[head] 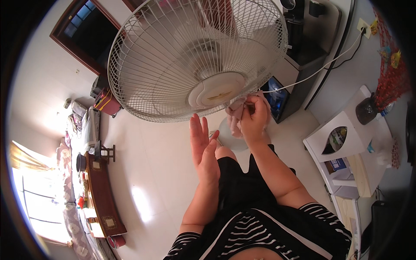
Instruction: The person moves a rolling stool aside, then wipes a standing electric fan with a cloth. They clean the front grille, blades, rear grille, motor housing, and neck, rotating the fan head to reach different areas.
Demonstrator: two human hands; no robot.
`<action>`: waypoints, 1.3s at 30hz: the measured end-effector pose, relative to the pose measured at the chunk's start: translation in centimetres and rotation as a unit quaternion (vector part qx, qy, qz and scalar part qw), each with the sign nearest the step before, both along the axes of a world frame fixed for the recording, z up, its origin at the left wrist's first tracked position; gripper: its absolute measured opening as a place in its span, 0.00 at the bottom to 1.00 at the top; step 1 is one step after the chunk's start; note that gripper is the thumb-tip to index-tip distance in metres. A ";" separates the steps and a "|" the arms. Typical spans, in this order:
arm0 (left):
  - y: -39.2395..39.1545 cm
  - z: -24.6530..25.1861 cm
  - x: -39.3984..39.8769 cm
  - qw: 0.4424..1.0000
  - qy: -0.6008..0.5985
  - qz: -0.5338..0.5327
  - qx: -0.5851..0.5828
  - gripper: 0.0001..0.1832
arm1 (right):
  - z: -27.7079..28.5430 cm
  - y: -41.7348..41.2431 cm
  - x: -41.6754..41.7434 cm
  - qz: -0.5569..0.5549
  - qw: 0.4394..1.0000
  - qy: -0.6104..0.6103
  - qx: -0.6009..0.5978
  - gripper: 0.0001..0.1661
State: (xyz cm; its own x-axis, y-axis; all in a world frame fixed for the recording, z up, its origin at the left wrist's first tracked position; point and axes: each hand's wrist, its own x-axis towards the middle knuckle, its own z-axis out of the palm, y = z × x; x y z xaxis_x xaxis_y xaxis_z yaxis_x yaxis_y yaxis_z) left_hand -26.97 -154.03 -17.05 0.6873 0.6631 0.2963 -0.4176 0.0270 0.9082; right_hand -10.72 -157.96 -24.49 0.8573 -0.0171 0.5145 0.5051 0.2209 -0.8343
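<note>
A large pedestal fan (pixel 217 90) with a pale wire guard fills the upper middle, its round base (pixel 231 138) on the floor below. My right hand (pixel 256 120) grips a crumpled pink cloth (pixel 234 118) at the lower right edge of the guard, close to where the fan's neck would be; that part is hidden. My left hand (pixel 204 148) is raised with its fingers apart and holds nothing, its fingertips just under the guard's lower rim. Whether they touch the guard is not plain.
A white cord (pixel 299 84) runs from the fan area to a wall socket (pixel 363 28). At right stands a white shelf unit (pixel 325 136) with a dark vase (pixel 366 110). A dark wooden table (pixel 102 195) and a red bin (pixel 116 241) are at left.
</note>
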 end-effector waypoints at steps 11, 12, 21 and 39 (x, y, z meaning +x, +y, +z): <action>-0.3 0.2 0.1 1.000 0.012 -0.007 0.007 0.42 | 2.0 -0.8 -0.3 0.001 0.998 -0.037 0.058 0.11; -0.4 0.4 0.2 1.000 0.009 -0.008 0.006 0.42 | 1.6 -0.6 -0.1 -0.006 0.998 -0.044 0.048 0.11; -0.2 0.7 0.5 1.000 0.010 -0.011 -0.002 0.43 | -3.4 2.1 -1.0 0.002 0.999 0.043 -0.004 0.12; 0.1 0.5 0.8 1.000 0.006 -0.014 0.018 0.42 | -1.1 0.5 1.4 -0.028 0.998 0.001 0.055 0.11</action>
